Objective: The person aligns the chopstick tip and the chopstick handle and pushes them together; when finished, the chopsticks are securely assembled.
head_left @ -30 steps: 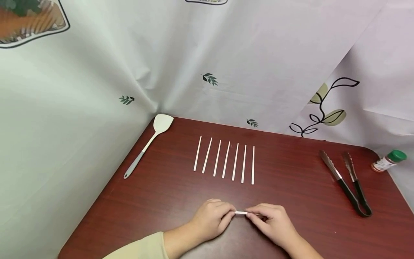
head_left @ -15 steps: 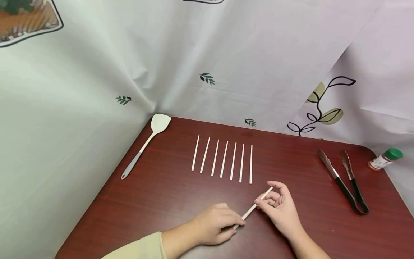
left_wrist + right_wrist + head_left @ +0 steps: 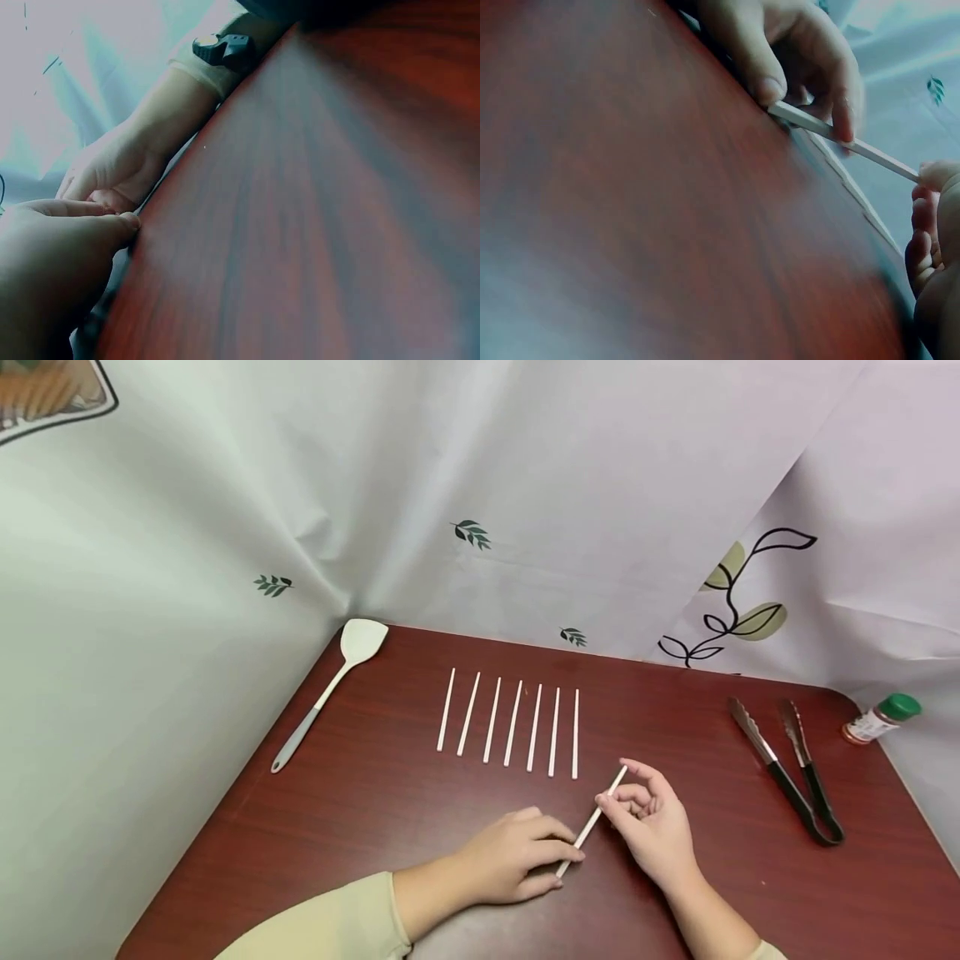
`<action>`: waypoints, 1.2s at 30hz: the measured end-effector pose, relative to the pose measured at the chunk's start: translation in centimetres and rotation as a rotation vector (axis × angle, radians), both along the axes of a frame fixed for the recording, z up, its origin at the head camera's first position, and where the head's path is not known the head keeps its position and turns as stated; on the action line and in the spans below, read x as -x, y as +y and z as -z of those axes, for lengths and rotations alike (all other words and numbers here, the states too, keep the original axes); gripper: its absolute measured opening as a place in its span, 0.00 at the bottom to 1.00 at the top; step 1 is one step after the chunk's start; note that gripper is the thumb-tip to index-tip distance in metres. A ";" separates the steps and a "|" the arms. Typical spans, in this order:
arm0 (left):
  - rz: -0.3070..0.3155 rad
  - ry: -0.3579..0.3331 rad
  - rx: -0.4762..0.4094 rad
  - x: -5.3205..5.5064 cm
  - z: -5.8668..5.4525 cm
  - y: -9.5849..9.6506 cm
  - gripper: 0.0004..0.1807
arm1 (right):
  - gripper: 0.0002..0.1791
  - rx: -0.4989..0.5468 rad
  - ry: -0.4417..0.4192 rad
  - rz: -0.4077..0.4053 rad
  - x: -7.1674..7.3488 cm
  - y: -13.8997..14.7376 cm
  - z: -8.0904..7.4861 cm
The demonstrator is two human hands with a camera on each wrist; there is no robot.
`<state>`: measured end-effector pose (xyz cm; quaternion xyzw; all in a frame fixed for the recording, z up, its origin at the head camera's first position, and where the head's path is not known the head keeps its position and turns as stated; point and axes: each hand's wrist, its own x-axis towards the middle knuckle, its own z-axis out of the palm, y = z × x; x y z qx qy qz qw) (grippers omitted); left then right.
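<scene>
In the head view a white chopstick (image 3: pixel 592 820) lies slantwise between my two hands, its upper end to the right. My left hand (image 3: pixel 517 856) pinches the lower end between thumb and fingers, low over the table. Further up, my right hand (image 3: pixel 652 822) holds it between thumb and fingers, the index fingertip at the top end. The right wrist view shows the squared end of the chopstick (image 3: pixel 885 160) at the left thumb. Beyond my hands several more white chopsticks (image 3: pixel 513 722) lie side by side in a spaced row. In the left wrist view the chopstick is hidden.
A white spatula (image 3: pixel 363 641) with a grey handle lies along the table's left edge. Metal tongs (image 3: pixel 791 795) with black handles rest at the right. Past them a green-capped spice jar (image 3: pixel 873 725) is by the right edge. Printed cloth (image 3: pixel 570 510) stands behind the reddish-brown table (image 3: pixel 360 810).
The held chopstick, earlier level and mostly covered by both hands, now slants and shows more length. My right hand has moved up and away from the left. The head view has shifted slightly.
</scene>
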<state>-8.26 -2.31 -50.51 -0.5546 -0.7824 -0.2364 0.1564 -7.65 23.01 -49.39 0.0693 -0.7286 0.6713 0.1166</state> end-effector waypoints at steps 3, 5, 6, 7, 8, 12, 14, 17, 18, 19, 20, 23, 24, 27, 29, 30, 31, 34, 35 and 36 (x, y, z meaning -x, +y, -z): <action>-0.057 -0.007 0.038 0.4 0.1 0.8 0.20 | 0.32 -0.141 0.080 0.036 1.1 0.8 0.3; -0.079 -0.018 0.067 0.6 0.1 1.3 0.20 | 0.30 -0.241 0.142 0.057 1.9 1.3 0.5; -0.086 -0.012 0.081 0.7 0.1 1.6 0.20 | 0.29 -0.297 0.172 0.071 2.2 1.6 0.7; -0.092 -0.006 0.096 0.7 0.1 1.9 0.21 | 0.28 -0.360 0.199 0.088 2.6 1.8 0.8; -0.098 -0.002 0.110 0.7 0.1 2.1 0.21 | 0.28 -0.421 0.221 0.103 3.0 2.0 0.9; -0.136 0.007 0.143 0.6 -0.1 3.0 0.21 | 0.25 -0.603 0.277 0.125 4.1 2.3 0.9; -0.162 0.005 0.145 0.6 -0.2 3.5 0.20 | 0.25 -0.659 0.305 0.118 4.7 2.4 0.9; -0.201 0.018 0.145 0.8 -0.2 4.2 0.19 | 0.25 -0.710 0.317 0.110 5.6 2.5 0.9; -0.215 0.032 0.149 0.9 -0.1 4.5 0.19 | 0.25 -0.728 0.312 0.110 5.9 2.5 0.9; -0.226 0.046 0.153 1.0 -0.1 4.8 0.19 | 0.24 -0.745 0.302 0.109 6.1 2.5 1.0; -0.233 0.056 0.157 1.1 0.0 5.0 0.19 | 0.24 -0.764 0.290 0.108 6.4 2.5 1.0; -0.261 0.093 0.180 1.4 0.0 5.6 0.18 | 0.23 -0.820 0.251 0.104 7.1 2.6 1.0; -0.268 0.092 0.189 1.5 0.0 5.8 0.18 | 0.22 -0.836 0.240 0.102 7.4 2.6 0.9; -0.294 0.072 0.224 1.9 -0.1 6.4 0.18 | 0.23 -0.868 0.208 0.093 8.1 2.8 0.9; -0.309 0.055 0.242 2.3 -0.2 6.7 0.18 | 0.24 -0.880 0.191 0.087 8.5 2.9 0.9; -0.315 0.047 0.247 2.5 -0.2 6.9 0.19 | 0.24 -0.886 0.184 0.085 8.8 2.9 0.8; -0.321 0.046 0.251 2.7 -0.2 7.1 0.18 | 0.25 -0.887 0.176 0.082 9.0 3.0 0.8; -0.336 0.053 0.249 3.2 -0.2 7.4 0.18 | 0.25 -0.896 0.163 0.076 9.7 3.1 0.8; -0.341 0.056 0.246 3.4 -0.2 7.5 0.18 | 0.26 -0.897 0.160 0.076 9.9 3.1 0.8; -0.347 0.057 0.245 3.6 -0.2 7.6 0.17 | 0.26 -0.898 0.157 0.077 10.1 3.2 0.7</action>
